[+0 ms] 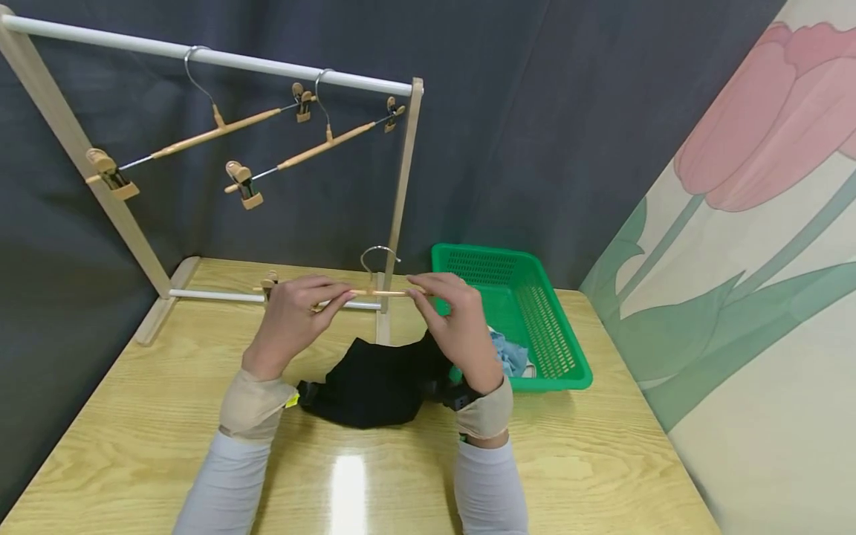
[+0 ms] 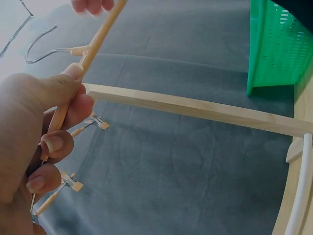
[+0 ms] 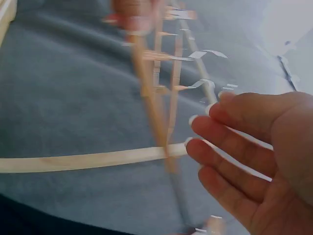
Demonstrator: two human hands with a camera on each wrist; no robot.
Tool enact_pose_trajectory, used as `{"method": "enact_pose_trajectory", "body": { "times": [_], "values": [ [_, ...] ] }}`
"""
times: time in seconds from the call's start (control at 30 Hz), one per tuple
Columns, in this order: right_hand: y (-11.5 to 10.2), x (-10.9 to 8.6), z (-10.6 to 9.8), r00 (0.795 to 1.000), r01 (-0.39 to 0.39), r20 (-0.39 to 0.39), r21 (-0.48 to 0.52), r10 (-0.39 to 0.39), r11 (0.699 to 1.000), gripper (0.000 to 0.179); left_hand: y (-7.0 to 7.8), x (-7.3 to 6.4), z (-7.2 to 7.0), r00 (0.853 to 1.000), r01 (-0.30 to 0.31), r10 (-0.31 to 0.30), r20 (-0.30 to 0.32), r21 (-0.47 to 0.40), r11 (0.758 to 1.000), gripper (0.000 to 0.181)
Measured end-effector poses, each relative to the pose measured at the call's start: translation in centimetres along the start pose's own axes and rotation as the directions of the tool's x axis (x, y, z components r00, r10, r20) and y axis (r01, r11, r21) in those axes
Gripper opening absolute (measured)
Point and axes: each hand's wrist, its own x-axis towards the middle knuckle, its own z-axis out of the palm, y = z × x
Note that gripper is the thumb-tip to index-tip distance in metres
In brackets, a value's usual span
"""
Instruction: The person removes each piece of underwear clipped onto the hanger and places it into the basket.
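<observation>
My left hand (image 1: 292, 319) grips a wooden clip hanger (image 2: 100, 41) with thumb and curled fingers around its bar. The hanger's metal hook (image 1: 380, 253) points up in the head view. My right hand (image 3: 254, 156) is beside the hanger's other half, fingers fairly straight and apart from the bar in the right wrist view. A blurred clip (image 3: 215, 224) shows at that end. Below both hands a black cloth item (image 1: 374, 383) lies bunched on the table; its kind cannot be told.
Two more clip hangers (image 1: 221, 132) hang from the white rail (image 1: 267, 65) of a wooden rack (image 1: 406, 163) at the back left. A green basket (image 1: 562, 327) with blue and white cloth (image 1: 511, 355) stands right of the rack. A dark curtain (image 1: 508, 134) is behind.
</observation>
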Motion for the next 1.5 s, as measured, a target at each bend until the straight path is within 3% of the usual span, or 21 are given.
{"method": "enact_pose_trajectory", "body": {
  "times": [0.13,0.27,0.37,0.5,0.67,0.87,1.2,1.5],
  "values": [
    [0.6,-0.3,-1.7,0.995,-0.017,-0.095,0.015,0.018,1.0,0.024,-0.1,0.1,-0.2,1.0,0.007,-0.007,0.002,-0.008,1.0,0.015],
    [1.8,-0.6,-3.0,0.989,-0.088,-0.116,0.01,0.088,0.996,0.026,-0.1,0.3,-0.3,1.0,0.006,-0.006,0.004,0.002,1.0,0.014],
    [2.7,-0.9,-3.6,0.982,-0.168,-0.081,0.006,0.168,0.986,0.03,0.0,0.3,-0.3,1.0,0.003,-0.003,-0.001,0.004,1.0,0.014],
    [3.6,-1.3,-3.9,0.96,-0.28,0.031,-0.001,0.28,0.96,0.039,0.1,0.2,-0.1,1.0,-0.001,0.001,-0.015,-0.002,1.0,0.015],
    [4.4,-1.4,-3.4,0.933,-0.341,0.125,0.006,0.338,0.94,0.048,0.0,0.1,0.0,1.0,-0.013,0.013,-0.016,0.012,1.0,0.015],
    [4.9,-1.2,-2.7,0.939,-0.321,0.145,0.039,0.312,0.946,0.042,0.0,0.1,-0.2,1.0,-0.009,0.009,-0.028,0.007,1.0,0.017],
    [5.2,-1.1,-2.2,0.961,-0.272,0.075,0.088,0.266,0.958,0.032,-0.1,-0.1,-0.1,1.0,0.007,-0.007,-0.024,-0.015,1.0,0.016],
    [5.7,-0.8,-1.9,0.973,-0.229,0.003,0.122,0.23,0.966,0.032,-0.1,0.2,-0.4,0.999,-0.02,0.02,-0.049,0.008,1.0,0.017]
  ]
}}
